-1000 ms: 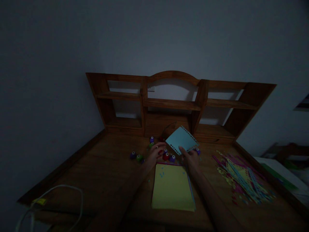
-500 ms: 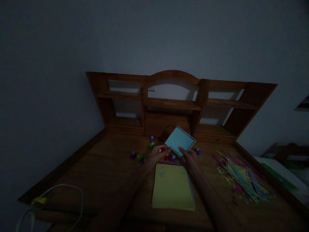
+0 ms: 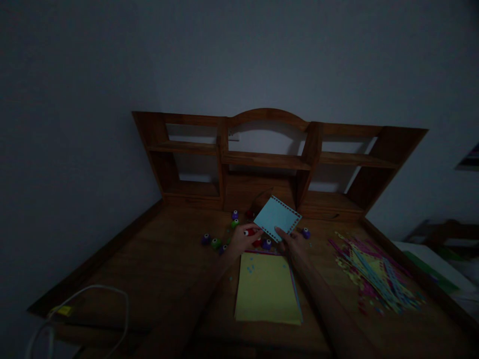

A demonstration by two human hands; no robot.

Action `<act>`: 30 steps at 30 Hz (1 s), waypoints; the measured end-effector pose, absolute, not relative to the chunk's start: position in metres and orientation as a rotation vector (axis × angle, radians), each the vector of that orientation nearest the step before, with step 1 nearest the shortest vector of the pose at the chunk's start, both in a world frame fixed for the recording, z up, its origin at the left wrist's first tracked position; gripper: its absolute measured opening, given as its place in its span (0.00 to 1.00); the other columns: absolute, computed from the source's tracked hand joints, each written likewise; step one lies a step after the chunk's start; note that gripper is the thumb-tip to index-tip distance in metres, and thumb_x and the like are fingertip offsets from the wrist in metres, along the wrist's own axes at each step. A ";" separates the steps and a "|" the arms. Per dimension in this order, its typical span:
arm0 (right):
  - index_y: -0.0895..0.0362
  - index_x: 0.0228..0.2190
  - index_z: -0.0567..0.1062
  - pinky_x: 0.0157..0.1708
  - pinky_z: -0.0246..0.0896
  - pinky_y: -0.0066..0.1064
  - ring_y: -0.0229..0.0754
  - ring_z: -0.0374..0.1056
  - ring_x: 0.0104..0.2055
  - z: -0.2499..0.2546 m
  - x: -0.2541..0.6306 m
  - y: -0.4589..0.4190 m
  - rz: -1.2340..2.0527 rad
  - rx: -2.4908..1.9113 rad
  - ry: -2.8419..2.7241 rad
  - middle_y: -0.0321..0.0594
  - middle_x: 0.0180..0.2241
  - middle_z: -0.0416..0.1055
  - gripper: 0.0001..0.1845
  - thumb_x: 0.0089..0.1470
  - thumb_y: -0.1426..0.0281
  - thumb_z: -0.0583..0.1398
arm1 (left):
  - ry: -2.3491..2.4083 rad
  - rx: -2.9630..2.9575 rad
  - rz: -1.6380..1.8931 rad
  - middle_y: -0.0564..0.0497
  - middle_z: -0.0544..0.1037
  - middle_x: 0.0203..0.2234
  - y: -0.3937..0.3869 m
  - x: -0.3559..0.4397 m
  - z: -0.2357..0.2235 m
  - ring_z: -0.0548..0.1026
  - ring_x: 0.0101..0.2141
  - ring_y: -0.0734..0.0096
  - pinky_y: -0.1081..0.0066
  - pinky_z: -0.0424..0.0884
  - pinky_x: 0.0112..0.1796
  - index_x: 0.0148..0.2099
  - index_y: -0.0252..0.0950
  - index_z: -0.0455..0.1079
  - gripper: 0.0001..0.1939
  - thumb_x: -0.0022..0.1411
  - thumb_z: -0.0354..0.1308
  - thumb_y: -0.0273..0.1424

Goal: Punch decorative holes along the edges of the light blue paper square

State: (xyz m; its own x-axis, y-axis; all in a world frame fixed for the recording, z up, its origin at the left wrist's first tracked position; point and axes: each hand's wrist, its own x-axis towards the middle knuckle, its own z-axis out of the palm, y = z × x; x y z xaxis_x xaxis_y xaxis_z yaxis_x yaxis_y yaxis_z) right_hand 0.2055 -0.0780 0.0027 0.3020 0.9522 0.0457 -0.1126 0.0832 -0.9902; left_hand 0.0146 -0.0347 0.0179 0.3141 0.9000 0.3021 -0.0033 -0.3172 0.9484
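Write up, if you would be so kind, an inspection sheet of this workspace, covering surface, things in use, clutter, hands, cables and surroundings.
Surface: wooden desk, dimly lit.
Things in use: blue sheet with holes along its edges; small red piece beside it; yellow sheet lying nearer the person.
Clutter: blue scraps on the yellow sheet; pile of coloured paper strips on the right.
Hands: left hand holds the red piece; right hand grips the blue sheet, thumb on top.
Cables: white cable looping at the near left corner.
Surroundings: wooden shelf behind, pale wall beyond.
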 end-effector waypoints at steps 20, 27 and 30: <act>0.57 0.25 0.73 0.16 0.56 0.29 0.37 0.62 0.15 0.016 0.196 -0.087 1.076 -1.082 -1.062 0.37 0.19 0.72 0.17 0.43 0.57 0.68 | 0.948 1.926 1.473 0.49 0.80 0.31 -0.035 0.013 0.019 0.76 0.32 0.68 0.71 0.69 0.37 0.34 0.37 0.78 0.06 0.58 0.60 0.31; 0.54 0.37 0.73 0.16 0.60 0.28 0.38 0.66 0.21 0.015 0.196 -0.089 1.098 -1.058 -0.996 0.36 0.29 0.75 0.20 0.43 0.60 0.69 | 1.075 1.815 1.477 0.50 0.80 0.32 -0.030 0.006 0.023 0.76 0.33 0.68 0.72 0.69 0.35 0.35 0.37 0.78 0.07 0.58 0.60 0.33; 0.54 0.37 0.73 0.16 0.62 0.29 0.39 0.66 0.21 0.013 0.196 -0.088 1.070 -1.049 -0.999 0.36 0.28 0.76 0.21 0.42 0.59 0.69 | 1.059 1.797 1.447 0.50 0.81 0.33 -0.030 0.003 0.024 0.76 0.34 0.68 0.71 0.69 0.37 0.35 0.37 0.78 0.08 0.58 0.60 0.34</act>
